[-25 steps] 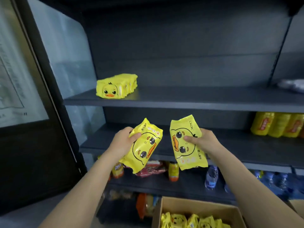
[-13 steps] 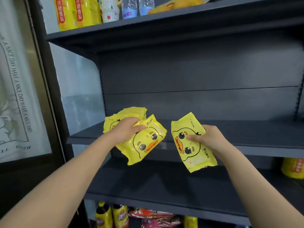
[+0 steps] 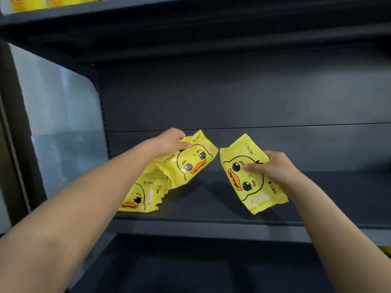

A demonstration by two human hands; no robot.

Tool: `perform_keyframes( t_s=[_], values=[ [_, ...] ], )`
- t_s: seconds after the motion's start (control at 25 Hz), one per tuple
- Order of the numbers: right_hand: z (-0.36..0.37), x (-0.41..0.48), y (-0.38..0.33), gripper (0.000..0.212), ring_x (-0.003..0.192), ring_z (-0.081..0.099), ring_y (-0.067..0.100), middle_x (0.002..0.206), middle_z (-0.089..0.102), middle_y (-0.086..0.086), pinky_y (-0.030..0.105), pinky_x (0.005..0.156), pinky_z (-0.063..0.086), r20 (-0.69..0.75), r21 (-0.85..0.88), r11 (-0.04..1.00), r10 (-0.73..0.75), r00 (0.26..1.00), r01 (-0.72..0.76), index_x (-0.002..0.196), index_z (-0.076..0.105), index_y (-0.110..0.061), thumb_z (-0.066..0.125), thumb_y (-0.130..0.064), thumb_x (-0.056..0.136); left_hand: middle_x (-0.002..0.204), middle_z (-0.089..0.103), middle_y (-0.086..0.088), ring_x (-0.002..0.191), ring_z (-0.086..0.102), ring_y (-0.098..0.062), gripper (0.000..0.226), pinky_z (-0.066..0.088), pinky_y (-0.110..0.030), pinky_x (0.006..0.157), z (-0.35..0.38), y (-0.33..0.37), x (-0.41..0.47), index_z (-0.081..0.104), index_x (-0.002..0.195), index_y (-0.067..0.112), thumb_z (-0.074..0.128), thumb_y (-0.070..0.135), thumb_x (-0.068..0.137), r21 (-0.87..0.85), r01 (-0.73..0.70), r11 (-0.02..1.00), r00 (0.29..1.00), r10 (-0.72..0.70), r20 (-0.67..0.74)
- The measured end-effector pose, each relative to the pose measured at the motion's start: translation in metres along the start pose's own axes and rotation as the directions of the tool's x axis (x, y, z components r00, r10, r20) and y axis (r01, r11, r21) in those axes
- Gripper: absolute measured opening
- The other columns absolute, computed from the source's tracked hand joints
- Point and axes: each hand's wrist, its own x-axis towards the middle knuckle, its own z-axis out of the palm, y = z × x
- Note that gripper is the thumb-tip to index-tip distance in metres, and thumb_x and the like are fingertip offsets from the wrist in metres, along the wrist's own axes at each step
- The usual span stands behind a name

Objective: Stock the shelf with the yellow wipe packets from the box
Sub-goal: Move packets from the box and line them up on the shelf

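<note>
My left hand [image 3: 169,142] grips a yellow wipe packet [image 3: 190,159] with a duck face, held tilted over the row of yellow wipe packets [image 3: 139,197] that stands at the left end of the dark shelf [image 3: 211,220]. It touches or nearly touches the top of that row. My right hand [image 3: 273,168] holds a second yellow wipe packet [image 3: 247,176], upright and slightly tilted, above the shelf's middle, apart from the row. The box is out of view.
The shelf board runs bare to the right of the packets. Another shelf [image 3: 190,9] hangs above with yellow goods [image 3: 42,2] on it. A pale side panel [image 3: 59,127] closes the left end. A lower shelf [image 3: 190,269] lies beneath.
Both hands have risen from near the box to the shelf with a packet each. The left packet has moved over the standing row; the view has tilted up and closer.
</note>
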Motion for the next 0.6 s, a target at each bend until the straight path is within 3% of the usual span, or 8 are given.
perform_keyframes(
  t_s=[0.16, 0.32, 0.6],
  values=[
    [0.019, 0.041, -0.002, 0.013, 0.062, 0.071, 0.017, 0.073, 0.073, -0.001, 0.027, 0.054, 0.053, -0.021, -0.05, 0.999, 0.012, 1.0, -0.013, 0.085, 0.067, -0.022, 0.077, -0.024, 0.076, 0.067, 0.037, 0.001, 0.059, 0.033, -0.013, 0.026, 0.027, -0.027, 0.053, 0.006, -0.025, 0.074, 0.049, 0.078, 0.01, 0.059, 0.031, 0.089, 0.036, -0.121, 0.992, 0.992, 0.12, 0.04],
    [0.041, 0.088, 0.003, 0.014, 0.059, 0.071, 0.016, 0.067, 0.073, -0.003, 0.024, 0.047, 0.053, 0.019, -0.078, 0.995, 0.07, 0.997, -0.068, 0.085, 0.066, -0.02, 0.076, -0.022, 0.076, 0.08, 0.054, 0.001, 0.071, 0.048, -0.013, 0.022, 0.037, -0.026, 0.06, 0.027, -0.054, 0.142, 0.062, 0.095, 0.008, 0.061, 0.029, 0.089, 0.017, -0.239, 0.971, 0.958, 0.233, 0.168],
    [0.064, 0.15, 0.033, 0.021, 0.07, 0.072, 0.016, 0.083, 0.075, -0.001, 0.028, 0.06, 0.057, 0.01, -0.192, 0.972, 0.143, 0.99, -0.138, 0.097, 0.068, -0.018, 0.076, -0.022, 0.077, 0.068, 0.049, 0.01, 0.06, 0.042, -0.003, 0.011, 0.031, -0.021, 0.053, 0.082, -0.074, 0.213, 0.058, 0.091, 0.013, 0.061, 0.023, 0.089, -0.014, -0.4, 0.916, 0.868, 0.384, 0.314]
  ],
)
